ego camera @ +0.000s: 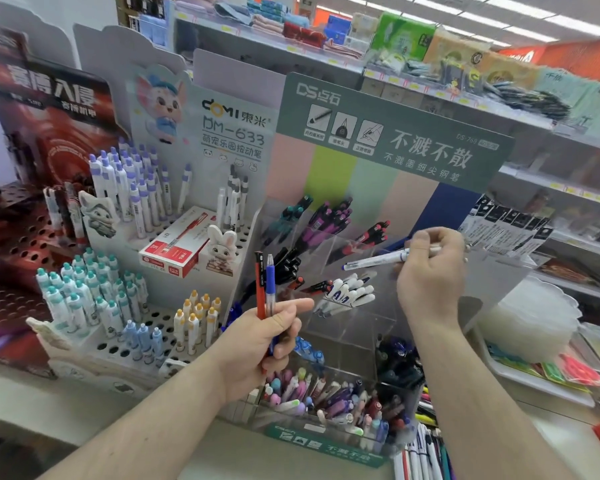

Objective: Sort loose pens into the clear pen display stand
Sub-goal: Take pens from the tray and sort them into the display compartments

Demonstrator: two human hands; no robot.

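Now the right hand (430, 268) pinches a white pen (378, 260) near its rear end, tip pointing left over the clear pen display stand (347, 327), whose upper pockets lie just below and left of that hand. The left hand (264, 337) grips a red pen (259, 289) and a blue pen (270, 285) upright. Such pens look light, stiff and smooth; a mid-barrel hold would likely steady them best.

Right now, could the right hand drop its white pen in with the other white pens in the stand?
Probably yes: the right hand holds the white pen just above the white pens, nothing between.
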